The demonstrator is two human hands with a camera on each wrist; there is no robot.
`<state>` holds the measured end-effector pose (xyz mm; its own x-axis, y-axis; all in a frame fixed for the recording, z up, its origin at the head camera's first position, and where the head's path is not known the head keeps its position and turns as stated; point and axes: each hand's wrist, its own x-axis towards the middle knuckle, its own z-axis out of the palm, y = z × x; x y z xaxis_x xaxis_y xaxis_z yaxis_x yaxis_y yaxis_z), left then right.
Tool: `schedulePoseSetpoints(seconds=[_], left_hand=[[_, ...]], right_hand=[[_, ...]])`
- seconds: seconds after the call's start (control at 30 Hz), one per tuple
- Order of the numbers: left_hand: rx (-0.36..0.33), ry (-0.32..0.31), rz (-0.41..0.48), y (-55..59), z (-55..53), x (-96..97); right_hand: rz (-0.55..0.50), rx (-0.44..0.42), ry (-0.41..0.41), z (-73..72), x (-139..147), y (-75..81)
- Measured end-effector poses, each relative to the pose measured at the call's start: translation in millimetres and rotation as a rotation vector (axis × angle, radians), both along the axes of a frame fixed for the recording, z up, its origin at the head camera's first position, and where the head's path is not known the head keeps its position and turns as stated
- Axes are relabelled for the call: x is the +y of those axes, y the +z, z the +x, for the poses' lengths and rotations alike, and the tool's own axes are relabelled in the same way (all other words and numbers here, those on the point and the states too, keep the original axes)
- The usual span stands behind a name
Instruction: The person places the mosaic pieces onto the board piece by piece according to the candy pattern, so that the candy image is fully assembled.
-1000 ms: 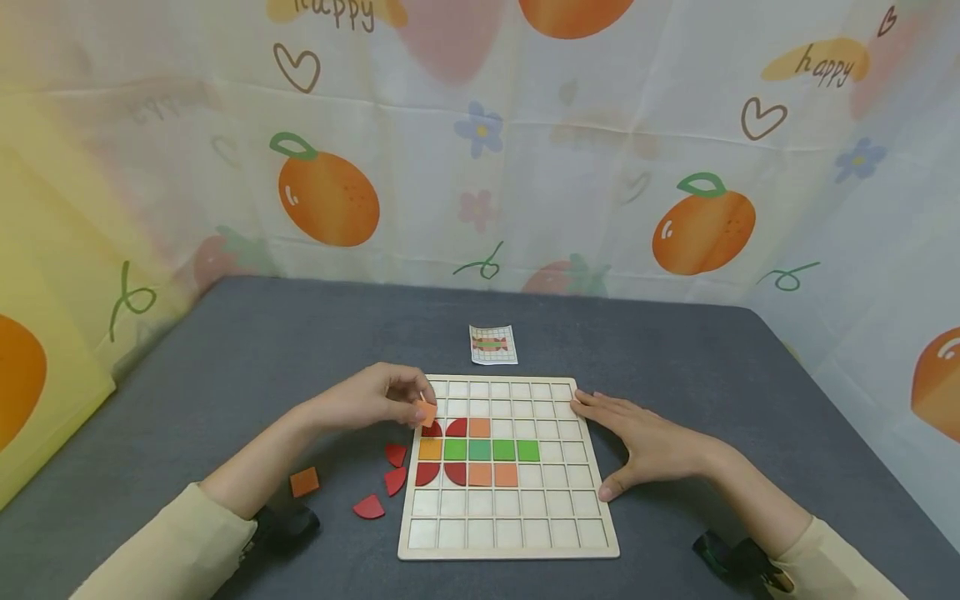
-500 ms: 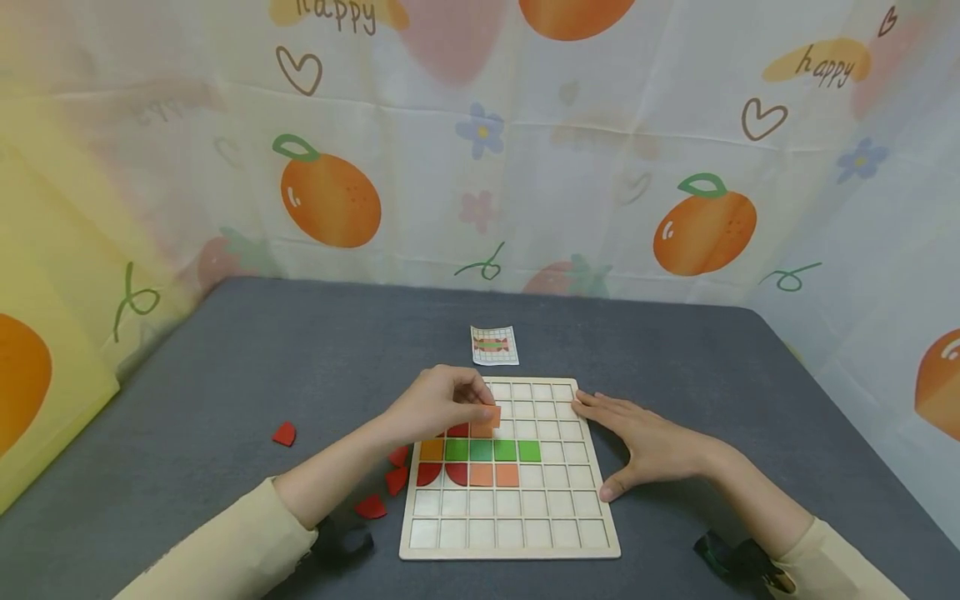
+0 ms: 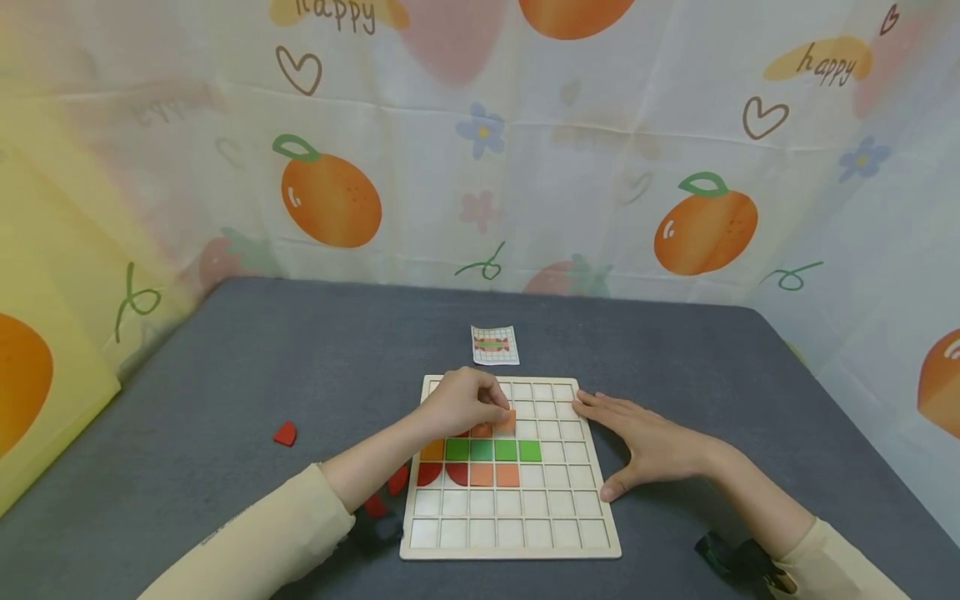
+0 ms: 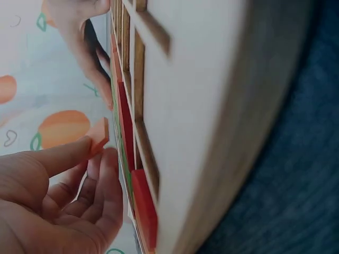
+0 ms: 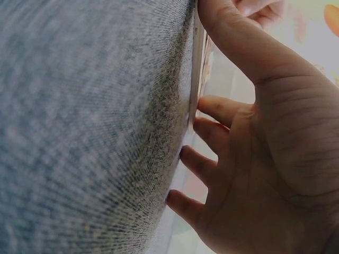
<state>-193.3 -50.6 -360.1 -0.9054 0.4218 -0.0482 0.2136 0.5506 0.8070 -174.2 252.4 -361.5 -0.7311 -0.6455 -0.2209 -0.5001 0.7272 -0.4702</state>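
Note:
My left hand [image 3: 467, 402] pinches an orange square tile [image 4: 99, 136] between thumb and fingers, close over the third row of the wooden grid board [image 3: 510, 551]. That tile is upright in the left wrist view, tilted off the board's face. In the board's cells lie green tiles [image 3: 457, 450], a teal tile [image 3: 481, 450], dark red curved tiles [image 3: 456, 474] and orange tiles [image 3: 507, 475]. The left hand and forearm hide part of the upper rows. My right hand [image 3: 652, 442] rests with spread fingers along the board's right edge, thumb and fingertips touching it.
A small printed card [image 3: 494, 345] with a grid pattern lies behind the board. Red quarter-round tiles lie on the grey tabletop [image 3: 360, 333] left of the board, partly under the left forearm; one red tile [image 3: 285, 433] lies farther left. A patterned cloth hangs behind.
My left hand has carried the orange tile rightward across the board, from its left edge to the fourth column. The right hand has stayed at the board's edge.

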Motion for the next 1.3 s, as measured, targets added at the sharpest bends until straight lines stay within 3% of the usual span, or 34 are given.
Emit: schedulePoseSetpoints(seconds=[0.37, 0.7, 1.1, 1.3], left_hand=[[0.051, -0.041, -0.061, -8.2, -1.2, 0.8], [0.138, -0.068, -0.106, -12.3, -0.1, 2.4], [0.184, -0.071, -0.144, -9.2, 1.7, 3.4], [0.192, -0.095, -0.124, -0.5, 5.0, 0.8]], right_hand=[[-0.009, -0.006, 0.001, -0.2, 1, -0.7], [0.005, -0.012, -0.020, 0.4, 0, -0.8], [-0.004, -0.009, -0.009, 0.3, -1, -0.3], [0.001, 0.011, -0.004, 0.9, -1, 0.1]])
